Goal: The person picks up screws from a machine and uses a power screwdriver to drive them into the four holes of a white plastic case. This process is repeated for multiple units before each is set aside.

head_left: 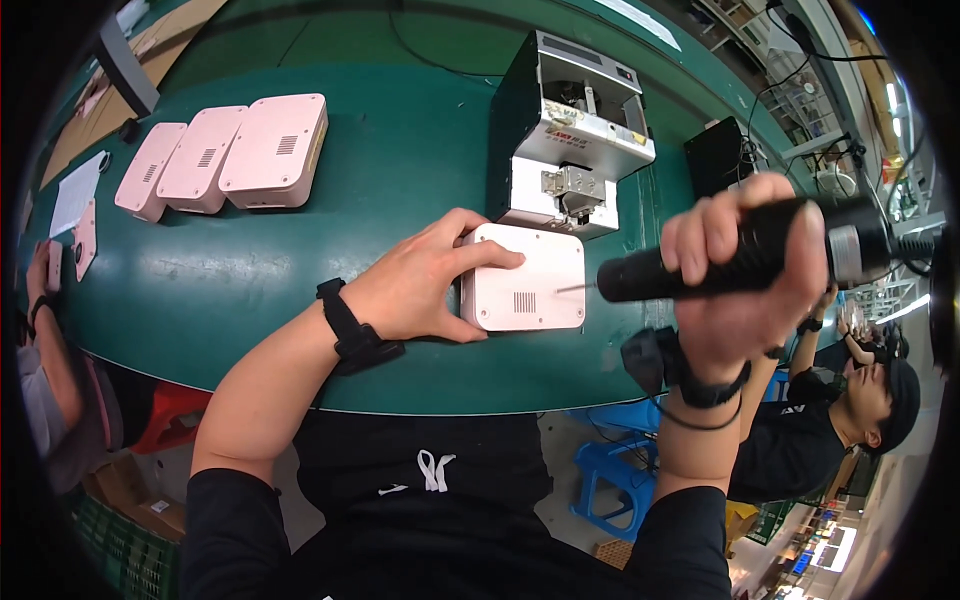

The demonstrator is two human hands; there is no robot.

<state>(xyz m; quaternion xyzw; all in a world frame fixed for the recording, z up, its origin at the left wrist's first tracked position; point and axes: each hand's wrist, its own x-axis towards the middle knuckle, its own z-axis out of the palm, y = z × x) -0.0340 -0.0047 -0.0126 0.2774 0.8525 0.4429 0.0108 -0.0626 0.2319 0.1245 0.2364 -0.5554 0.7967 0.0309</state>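
A pale pink plastic box (510,270) with rounded corners, a vent grille and small screw holes lies flat before me. My left hand (430,275) is closed around its left side, thumb and fingers on its edges and top. In my right hand (745,270) is a black electric screwdriver (650,272), its body tilted and its cable end to the right. The thin bit reaches leftward over the right part of the box; whether its tip sits in a screw hole I cannot tell.
Behind the box stands a black and white screw feeder (575,130). Three similar pink boxes (275,150) lie in a row at the far left on the green table (400,160). Co-workers (810,430) sit at both sides. A blue stool (615,480) stands below the table edge.
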